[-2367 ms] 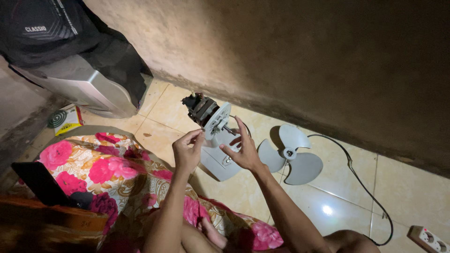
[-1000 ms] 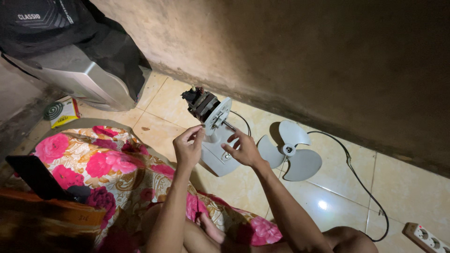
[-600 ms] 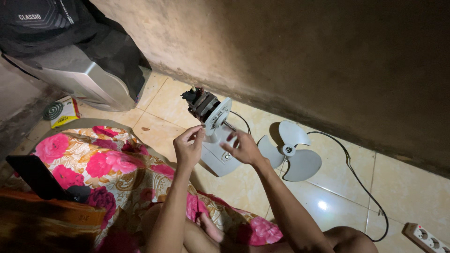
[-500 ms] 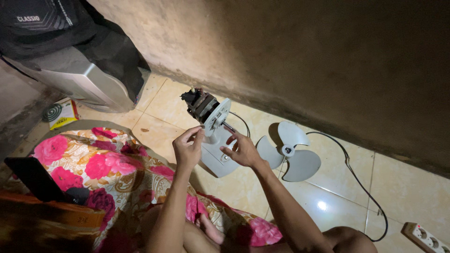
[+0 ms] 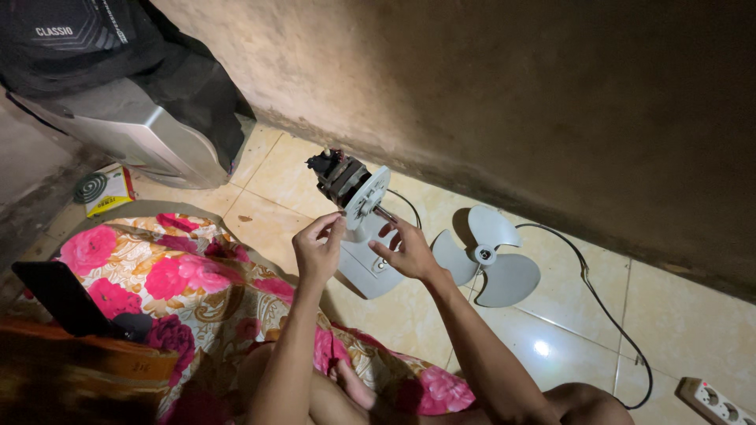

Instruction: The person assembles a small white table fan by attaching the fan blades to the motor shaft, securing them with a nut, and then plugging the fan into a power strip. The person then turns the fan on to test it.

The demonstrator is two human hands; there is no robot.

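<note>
Bare forearms, no sleeves

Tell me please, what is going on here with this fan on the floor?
A person sits on the tiled floor working on a taken-apart fan. The left hand pinches the edge of the round front plate on the fan motor, and the right hand fingers its bare shaft. The fan blade lies detached beside them.

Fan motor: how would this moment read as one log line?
left hand: pinching fan motor plate edge | right hand: fingers at shaft | blade: on floor, apart | cord: beside blade
</note>
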